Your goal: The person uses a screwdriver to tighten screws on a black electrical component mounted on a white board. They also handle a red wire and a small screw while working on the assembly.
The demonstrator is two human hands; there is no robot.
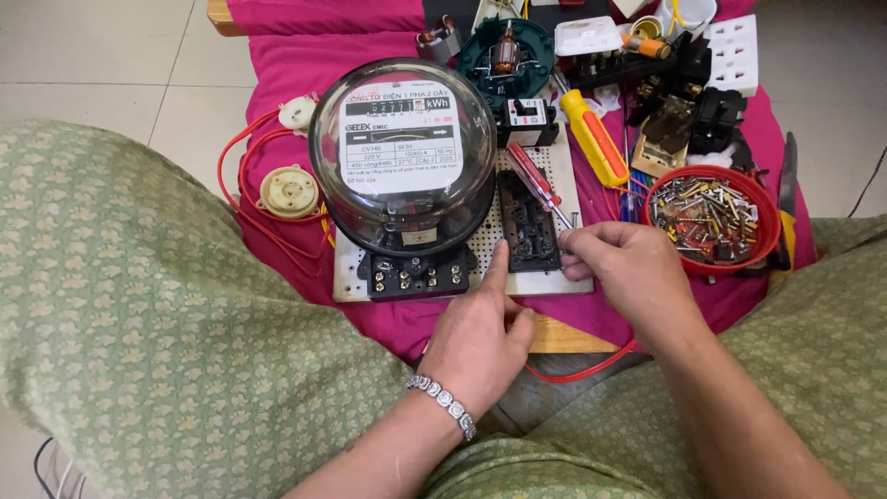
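Observation:
An electricity meter (404,152) with a clear round dome stands on a white perforated board (545,277). To its right a black switch block (525,220) is fixed on the board. My left hand (480,337) presses its index finger against the block's lower left edge. My right hand (621,268) pinches a small screw at the block's lower right corner. A small red-handled screwdriver (534,180) lies on the board just above my right hand.
A yellow-handled screwdriver (593,137) lies right of the board. A red bowl (711,220) holds several screws. Red wires (242,199) with cream round parts (289,190) lie at the left. Black sockets, a white socket plate (735,51) and a motor part (504,51) sit at the back on the magenta cloth (296,55).

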